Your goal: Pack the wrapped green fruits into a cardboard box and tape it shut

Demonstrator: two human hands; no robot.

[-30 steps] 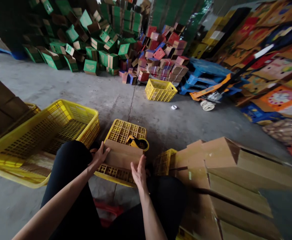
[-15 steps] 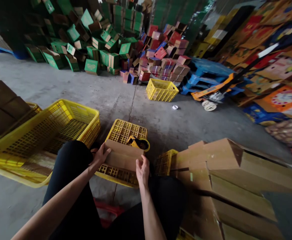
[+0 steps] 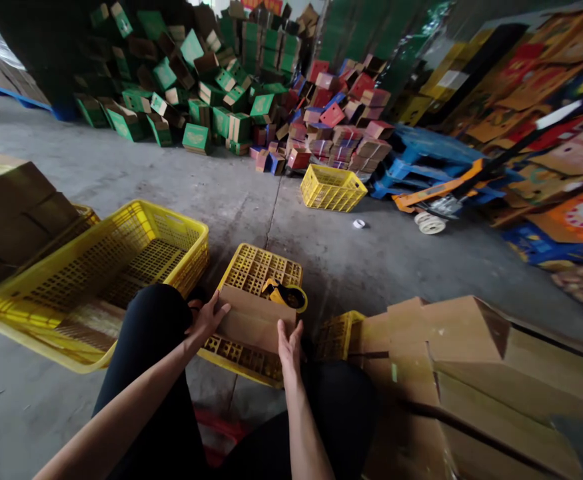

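A flat brown cardboard box (image 3: pixel 255 321) lies across an upturned yellow plastic crate (image 3: pixel 244 265) between my knees. My left hand (image 3: pixel 209 320) grips its left end, thumb on top and the other fingers partly hidden down the side. Against the right end presses my right hand (image 3: pixel 290 340), thumb and fingers around the corner, so the box is held between both hands. Just behind the box, a yellow and black tape dispenser (image 3: pixel 285 295) rests on the crate.
At my left stands a large yellow crate (image 3: pixel 91 280) with cardboard inside. Folded cartons (image 3: pixel 451 347) are stacked at my right. Farther off are a small yellow crate (image 3: pixel 332 190), a white roll (image 3: pixel 359 224), a pallet jack (image 3: pixel 441 193), blue pallets (image 3: pixel 421 150) and heaped green boxes (image 3: pixel 196 138).
My right hand has shifted from the box's top edge to its right end, with the fingers less curled. The whole view has swung slightly left. My left hand stays on the left end.
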